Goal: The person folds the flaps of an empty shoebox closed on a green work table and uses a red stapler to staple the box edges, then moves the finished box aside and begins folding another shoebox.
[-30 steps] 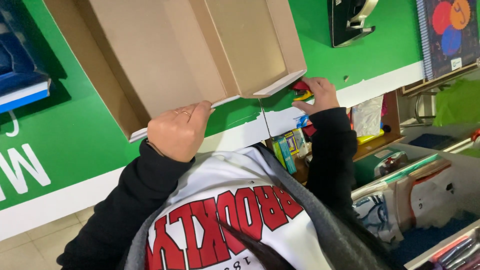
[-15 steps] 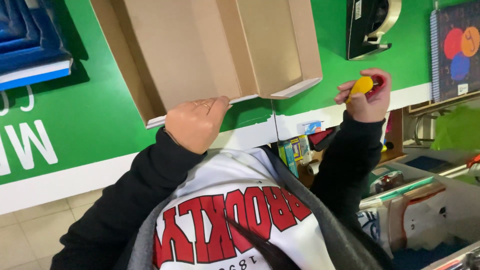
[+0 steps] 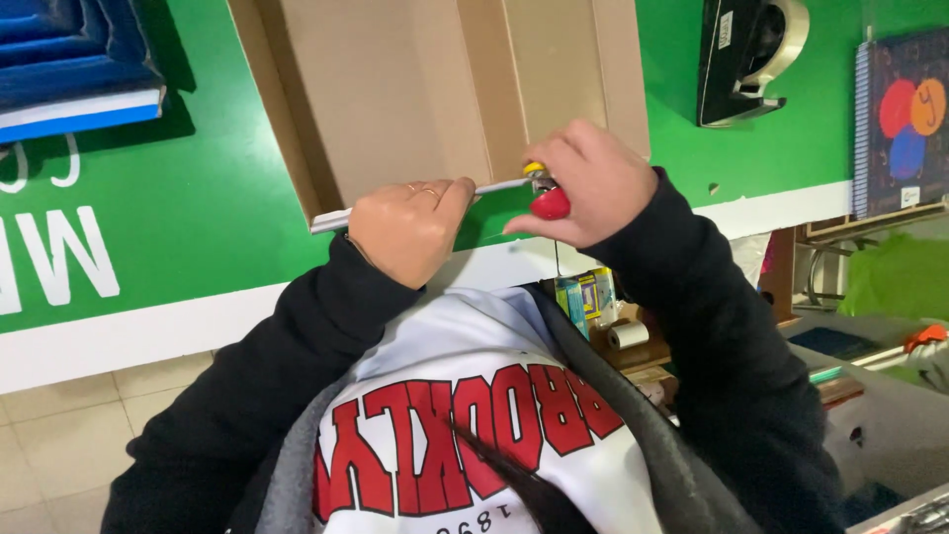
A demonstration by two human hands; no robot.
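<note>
Green covers the counter (image 3: 198,198), the largest surface here, with a white strip along its near edge. On it lies a flat brown cardboard box (image 3: 415,89), folded open like a shallow tray with raised side walls and a white cut edge facing the person — its inside is bare cardboard, nothing in it. At the far left corner sits a blue box (image 3: 69,59) with stepped blue padding, resting on something white-edged. At the right, a spiral notebook (image 3: 905,119) with red, orange and blue circles on its cover leans over the counter's edge, and a black tape dispenser (image 3: 746,54) stands just left of it.

Below the counter, a shelf (image 3: 633,351) holds small coloured packs (image 3: 583,297) and a white paper roll (image 3: 626,334).

The left hand (image 3: 407,229) presses on the box's near edge, thumb along the white rim, fingers curled under — holding the cardboard steady. The right hand (image 3: 583,183) is clenched around a small tool (image 3: 546,193) with a red body and a yellow tip, and that tip sits against the box's near edge, just beside the left thumb. What kind of tool it is cannot be told.
</note>
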